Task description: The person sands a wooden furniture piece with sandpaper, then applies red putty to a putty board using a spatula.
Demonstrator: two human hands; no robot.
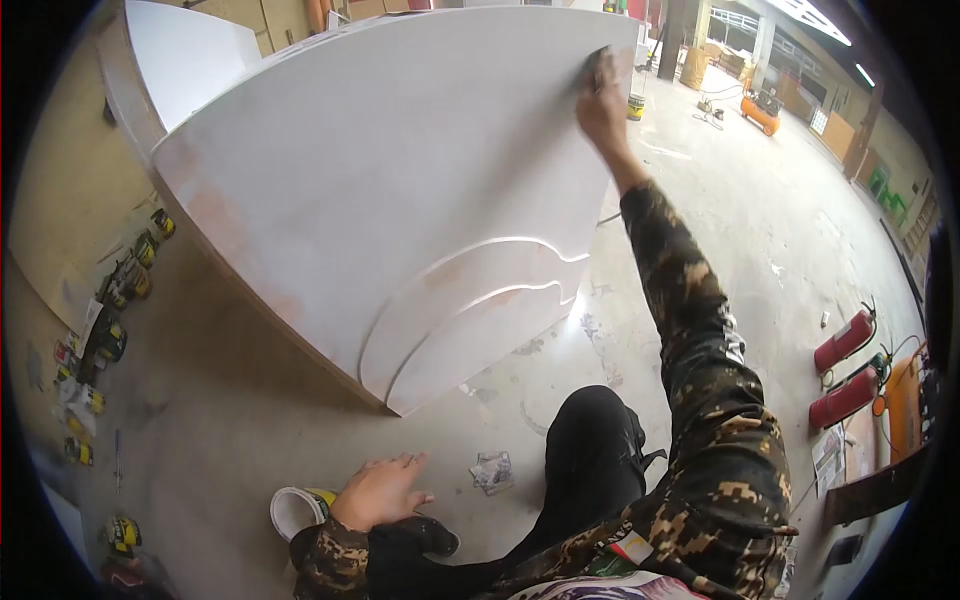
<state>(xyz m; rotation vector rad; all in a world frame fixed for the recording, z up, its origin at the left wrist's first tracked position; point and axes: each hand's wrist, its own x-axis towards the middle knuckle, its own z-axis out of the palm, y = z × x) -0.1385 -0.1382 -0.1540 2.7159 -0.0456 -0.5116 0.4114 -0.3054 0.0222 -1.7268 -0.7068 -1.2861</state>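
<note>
My right hand (603,105) is stretched far out to the upper right corner of a large white-coated panel (400,140). Its fingers are closed on a small dark pad (597,60), mostly hidden by the hand and pressed flat to the surface. The panel has a curved top edge, pinkish patches along its left side and raised curved bands (470,260) near the bottom. My left hand (383,492) is open and holds nothing, its fingers spread above my bent leg. Close beside it stands a white-and-yellow bucket (298,513).
Several yellow-and-black cans (110,340) line the floor at left. Two red fire extinguishers (845,340) stand at right near an orange tank (903,400). An orange air compressor (762,108) is farther back. A crumpled printed paper (492,472) lies on the floor before my knees.
</note>
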